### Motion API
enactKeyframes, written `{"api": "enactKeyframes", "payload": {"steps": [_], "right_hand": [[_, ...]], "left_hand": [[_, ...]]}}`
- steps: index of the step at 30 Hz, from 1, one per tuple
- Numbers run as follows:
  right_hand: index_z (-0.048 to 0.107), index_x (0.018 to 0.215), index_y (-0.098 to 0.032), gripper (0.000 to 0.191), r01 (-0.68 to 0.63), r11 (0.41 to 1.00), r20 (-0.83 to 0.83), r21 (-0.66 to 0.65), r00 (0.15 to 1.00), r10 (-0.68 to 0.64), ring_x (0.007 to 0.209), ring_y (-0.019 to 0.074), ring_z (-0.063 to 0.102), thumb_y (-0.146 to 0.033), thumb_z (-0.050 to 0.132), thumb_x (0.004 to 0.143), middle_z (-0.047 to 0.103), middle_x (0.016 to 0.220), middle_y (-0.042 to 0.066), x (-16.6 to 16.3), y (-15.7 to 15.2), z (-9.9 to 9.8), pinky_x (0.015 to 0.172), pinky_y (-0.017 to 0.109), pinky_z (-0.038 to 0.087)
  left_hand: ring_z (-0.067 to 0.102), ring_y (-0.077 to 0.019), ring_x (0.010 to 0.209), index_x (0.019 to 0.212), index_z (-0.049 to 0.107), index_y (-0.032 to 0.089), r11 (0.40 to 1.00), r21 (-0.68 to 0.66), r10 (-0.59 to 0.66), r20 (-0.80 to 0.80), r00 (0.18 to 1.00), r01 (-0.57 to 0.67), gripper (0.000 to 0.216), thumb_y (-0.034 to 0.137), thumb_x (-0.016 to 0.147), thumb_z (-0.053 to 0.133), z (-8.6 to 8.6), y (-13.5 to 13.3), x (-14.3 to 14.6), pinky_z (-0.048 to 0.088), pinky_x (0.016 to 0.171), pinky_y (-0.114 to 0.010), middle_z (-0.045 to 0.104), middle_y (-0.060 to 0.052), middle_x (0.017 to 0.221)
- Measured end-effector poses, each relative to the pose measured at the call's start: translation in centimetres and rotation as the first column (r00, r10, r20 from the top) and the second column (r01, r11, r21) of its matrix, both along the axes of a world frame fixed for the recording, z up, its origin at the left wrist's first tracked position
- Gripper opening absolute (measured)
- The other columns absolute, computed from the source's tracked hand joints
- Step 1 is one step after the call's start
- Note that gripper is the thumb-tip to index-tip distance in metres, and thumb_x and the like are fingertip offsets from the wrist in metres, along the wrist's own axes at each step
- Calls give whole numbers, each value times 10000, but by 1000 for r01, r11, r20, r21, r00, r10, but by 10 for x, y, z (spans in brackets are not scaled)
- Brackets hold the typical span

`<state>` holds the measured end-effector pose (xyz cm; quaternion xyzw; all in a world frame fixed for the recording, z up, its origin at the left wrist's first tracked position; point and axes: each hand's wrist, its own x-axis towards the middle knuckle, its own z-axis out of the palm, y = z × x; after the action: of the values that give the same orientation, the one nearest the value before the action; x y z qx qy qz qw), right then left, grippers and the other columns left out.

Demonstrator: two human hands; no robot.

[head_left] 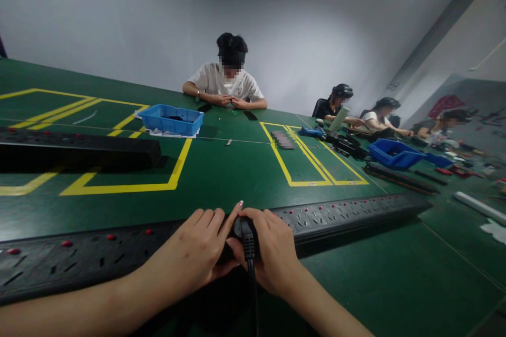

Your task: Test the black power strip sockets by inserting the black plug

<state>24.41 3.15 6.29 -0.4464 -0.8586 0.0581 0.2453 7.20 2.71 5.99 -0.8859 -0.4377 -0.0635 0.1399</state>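
A long black power strip [332, 219] with red switches and a row of sockets lies across the table in front of me. My left hand [200, 245] is closed over the strip, with its thumb and index finger by a black plug [244, 229]. My right hand [272, 250] grips the plug from the right, fingers curled around it and resting on the strip. The plug sits against the strip's top; whether its pins are inserted is hidden. From it a black cord [252, 295] runs down toward me.
Another black power strip [83, 148] lies at the left. A blue tray [169, 125] stands beyond it, and a second blue tray [395, 157] at the right. Yellow tape marks the green table [221, 179]. A person [225, 84] sits opposite; several others sit far right.
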Motion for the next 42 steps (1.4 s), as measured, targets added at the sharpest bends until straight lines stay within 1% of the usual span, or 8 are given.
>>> {"api": "enactKeyframes", "payload": {"steps": [5, 11, 18, 24, 31, 38, 42], "right_hand": [[426, 1110, -196, 355, 11, 1000, -13, 3, 1000, -11, 865, 208, 493, -313, 510, 785, 570, 1003, 43, -1, 0, -1, 780, 349, 383], [422, 1116, -185, 358, 10, 1000, 10, 10, 1000, -10, 867, 206, 489, -312, 496, 790, 563, 994, 49, 0, 1, -2, 773, 342, 384], [431, 1106, -179, 335, 6, 1000, 21, 16, 1000, -6, 850, 204, 491, -342, 460, 815, 565, 983, 57, 0, 1, 0, 754, 339, 388], [429, 1107, -171, 346, -5, 1000, 41, 18, 999, 4, 856, 207, 491, -304, 483, 792, 566, 993, 61, 0, 1, 0, 764, 341, 386], [437, 1098, -178, 324, 7, 1000, 40, 19, 999, -8, 852, 208, 493, -317, 464, 806, 569, 978, 63, -1, 1, 0, 752, 336, 389], [438, 1100, -172, 336, -11, 1000, 46, 25, 999, 10, 851, 202, 495, -300, 478, 792, 564, 996, 70, 0, 1, 3, 755, 329, 392], [444, 1094, -167, 334, -9, 1000, 56, 29, 998, 8, 845, 205, 496, -299, 480, 789, 565, 966, 76, 0, 1, 2, 749, 330, 396]], "left_hand": [[453, -227, 745, 1359, 195, 107, 1000, 6, -3, 1, 1000, 3, 632, 431, 831, 322, 2, 0, 1, 322, 661, -361, 518, -92, 866], [453, -223, 746, 1355, 213, 115, 1000, 13, -4, -4, 1000, 4, 626, 430, 827, 333, 5, -2, 0, 318, 664, -357, 517, -91, 870], [453, -221, 739, 1355, 210, 108, 1000, 24, -3, -2, 1000, 3, 633, 437, 828, 330, 2, -2, 0, 317, 664, -358, 519, -89, 860], [460, -224, 749, 1355, 210, 109, 1000, 17, -7, 7, 1000, 7, 631, 413, 821, 351, 3, -2, 0, 324, 669, -358, 521, -90, 857], [457, -237, 745, 1355, 204, 92, 1000, 4, -2, 0, 1000, 2, 631, 419, 828, 323, 3, -1, 1, 330, 661, -372, 517, -96, 855], [461, -231, 737, 1342, 246, 94, 1000, 25, -17, 13, 1000, 16, 606, 397, 825, 338, 3, 0, 1, 335, 657, -368, 522, -99, 849], [464, -228, 727, 1333, 271, 97, 999, 28, -24, 19, 1000, 24, 599, 403, 824, 342, 4, -1, 0, 334, 653, -365, 528, -98, 843]]}}
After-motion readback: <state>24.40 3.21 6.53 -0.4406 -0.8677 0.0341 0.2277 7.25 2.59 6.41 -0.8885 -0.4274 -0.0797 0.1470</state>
